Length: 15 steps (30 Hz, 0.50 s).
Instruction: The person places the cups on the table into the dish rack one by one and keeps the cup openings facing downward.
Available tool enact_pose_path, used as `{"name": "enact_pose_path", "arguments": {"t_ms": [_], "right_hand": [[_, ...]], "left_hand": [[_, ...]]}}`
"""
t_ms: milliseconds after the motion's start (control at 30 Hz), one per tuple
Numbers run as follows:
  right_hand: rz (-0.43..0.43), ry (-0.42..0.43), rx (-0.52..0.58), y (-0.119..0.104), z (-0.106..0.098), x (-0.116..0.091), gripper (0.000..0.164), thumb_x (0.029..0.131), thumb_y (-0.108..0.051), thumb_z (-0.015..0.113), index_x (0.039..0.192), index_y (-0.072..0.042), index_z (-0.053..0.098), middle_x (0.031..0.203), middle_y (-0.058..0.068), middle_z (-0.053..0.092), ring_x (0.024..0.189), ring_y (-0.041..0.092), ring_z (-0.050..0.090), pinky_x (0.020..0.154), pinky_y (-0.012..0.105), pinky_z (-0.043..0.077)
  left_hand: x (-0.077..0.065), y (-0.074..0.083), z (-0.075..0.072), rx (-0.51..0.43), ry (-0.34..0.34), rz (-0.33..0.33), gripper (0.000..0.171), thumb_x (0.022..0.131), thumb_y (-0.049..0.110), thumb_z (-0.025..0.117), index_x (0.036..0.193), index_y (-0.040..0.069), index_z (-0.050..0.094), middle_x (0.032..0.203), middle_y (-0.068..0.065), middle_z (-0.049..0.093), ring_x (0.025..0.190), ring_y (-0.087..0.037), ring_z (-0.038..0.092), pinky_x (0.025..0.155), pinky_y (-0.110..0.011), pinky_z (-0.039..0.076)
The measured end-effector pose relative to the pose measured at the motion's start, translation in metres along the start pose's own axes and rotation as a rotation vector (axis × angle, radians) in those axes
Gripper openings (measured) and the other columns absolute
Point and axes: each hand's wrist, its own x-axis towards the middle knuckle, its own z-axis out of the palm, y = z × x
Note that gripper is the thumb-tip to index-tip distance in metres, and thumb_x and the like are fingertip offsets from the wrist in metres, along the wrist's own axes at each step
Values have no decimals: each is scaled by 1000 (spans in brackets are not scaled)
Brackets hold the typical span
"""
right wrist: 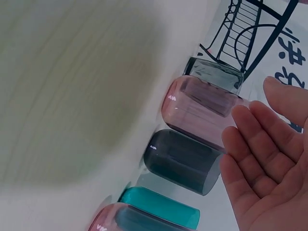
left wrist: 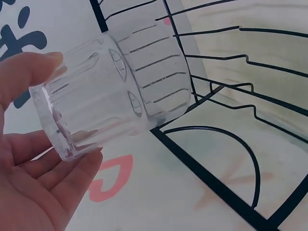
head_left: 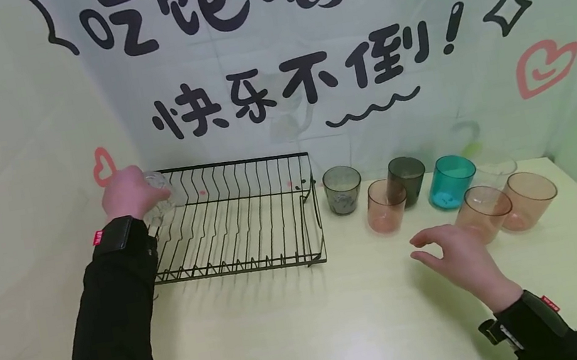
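Observation:
My left hand (head_left: pixel 131 192) pinches a clear glass (left wrist: pixel 103 94) by its thick base, thumb on one side and fingers on the other. The glass's mouth faces the wires of a black dish rack (head_left: pixel 241 272), at the rack's left back corner. Whether the rim touches the wires I cannot tell. Over the table, my right hand (head_left: pixel 462 256) holds nothing, its thumb and fingers apart. Closest to it in the head view is a pink glass (head_left: pixel 481 218); in the right wrist view, another pink glass (right wrist: pixel 199 108) and a dark grey glass (right wrist: pixel 180 161) appear beside the fingers.
Right of the rack stand a grey glass (head_left: pixel 343 193), a pink glass (head_left: pixel 385 215), a dark glass (head_left: pixel 410 175) and a teal glass (head_left: pixel 450 185). Further right are another pink glass (head_left: pixel 533 203) and a clear glass (head_left: pixel 496 171). A printed cloth (head_left: pixel 269 132) hangs behind the table (head_left: pixel 313 328).

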Motion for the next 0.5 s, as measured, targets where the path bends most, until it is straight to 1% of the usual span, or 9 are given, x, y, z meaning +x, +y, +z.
{"name": "enact_pose_path", "arguments": {"t_ms": [100, 267, 400, 500], "right_hand": [[-1, -11, -20, 1, 3, -1, 21, 82, -15, 81, 100, -5, 75, 99, 8, 73, 97, 32, 66, 85, 49, 51], [-8, -16, -52, -1, 1, -2, 26, 81, -15, 82, 104, -4, 73, 103, 10, 72, 100, 34, 65, 86, 51, 50], [-10, -2, -70, 3, -1, -3, 34, 81, -17, 82, 110, -2, 71, 108, 14, 71, 103, 37, 64, 87, 52, 50], [-13, 12, -81, 7, -5, -3, 39, 81, -17, 82, 113, 0, 69, 111, 17, 70, 105, 39, 63, 88, 53, 49]], "left_hand": [[4, -1, 4, 7, -9, -35, 49, 87, 33, 69, 104, -11, 54, 96, -26, 57, 83, -42, 54, 63, -50, 48], [12, -3, 12, 4, 17, -65, 46, 88, 31, 68, 102, -11, 55, 94, -26, 59, 83, -42, 55, 64, -49, 49], [12, -4, 17, 2, 20, -76, 44, 89, 29, 67, 103, -12, 57, 97, -28, 61, 85, -43, 57, 67, -51, 50], [12, -3, 20, -2, 16, -74, 39, 90, 27, 67, 97, -10, 58, 94, -27, 61, 84, -42, 57, 67, -51, 49]]}}
